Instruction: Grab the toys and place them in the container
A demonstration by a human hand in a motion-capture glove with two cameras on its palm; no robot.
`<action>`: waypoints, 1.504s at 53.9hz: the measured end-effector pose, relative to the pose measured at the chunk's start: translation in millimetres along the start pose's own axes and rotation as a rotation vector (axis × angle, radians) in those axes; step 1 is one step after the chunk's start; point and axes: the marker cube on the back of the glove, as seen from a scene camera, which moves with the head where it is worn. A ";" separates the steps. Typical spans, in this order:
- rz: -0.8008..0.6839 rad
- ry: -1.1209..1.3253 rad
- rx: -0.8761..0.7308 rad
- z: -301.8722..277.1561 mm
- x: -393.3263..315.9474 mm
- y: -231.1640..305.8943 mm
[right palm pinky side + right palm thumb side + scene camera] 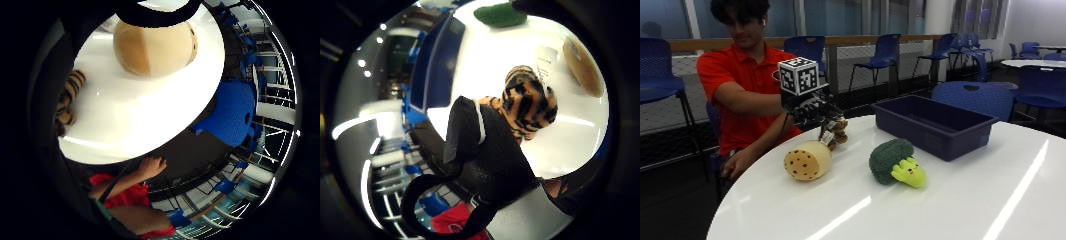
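In the outside view, a striped tiger toy is held in the air by the gloved right hand, whose fingers are curled around its top, so that it hangs above the near edge of the round white table. A tan cookie toy stands on its edge just below and beside the tiger. A green broccoli toy lies near the cookie, toward the dark blue container, which sits open on the table further back. The bare left hand is kept low at the table edge.

In the thumb side palm view, the tiger toy is seen close against the black glove fingers, with the cookie toy and broccoli toy on the table beyond.

In the little finger side palm view, the cookie toy is shown on the white table, and a striped part of the tiger toy is seen at the edge.
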 end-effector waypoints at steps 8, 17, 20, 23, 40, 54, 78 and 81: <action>-0.008 -0.011 0.002 1.1 3.0 1.6; -0.016 -0.023 0.007 0.5 2.4 0.3; -0.033 -0.027 0.013 0.3 -0.6 0.6; -0.050 -0.037 0.014 0.0 -3.3 0.9; -0.145 -0.096 0.003 17.1 -38.5 -3.5; -0.208 -0.049 0.015 45.8 -67.1 7.4; -0.161 0.071 -0.069 79.1 -74.1 -10.3; -0.157 0.071 -0.101 84.4 -73.5 -12.1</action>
